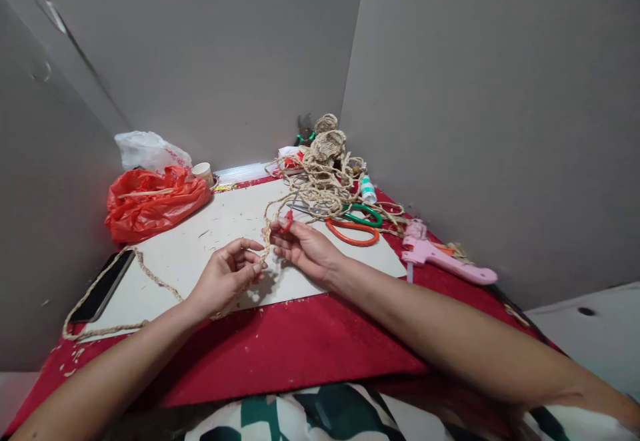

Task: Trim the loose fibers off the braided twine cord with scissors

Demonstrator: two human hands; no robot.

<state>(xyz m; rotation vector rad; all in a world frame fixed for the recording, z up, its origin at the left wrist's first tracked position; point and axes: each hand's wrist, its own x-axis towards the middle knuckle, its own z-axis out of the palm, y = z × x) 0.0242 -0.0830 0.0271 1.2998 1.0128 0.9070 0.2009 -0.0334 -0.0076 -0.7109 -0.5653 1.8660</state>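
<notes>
My left hand (230,273) is closed, thumb and fingers pinching a knotted, chain-like length of tan twine (267,244). Close beside it, my right hand (307,251) is closed on a small red tool (287,221), partly hidden by the fingers, so its exact kind is unclear. The twine passes between the two hands. From there it leads up to a tangled twine heap (325,178) at the back. Another worked stretch of the twine (105,328) trails from under my left hand and loops over a dark phone (103,291).
Orange-and-green-handled scissors (354,233) lie beyond my right hand. A pink glue gun (445,261) rests at the right. A red plastic bag (157,204) and a paper cup (203,172) stand back left. A white board (225,208) covers part of the red cloth (300,354).
</notes>
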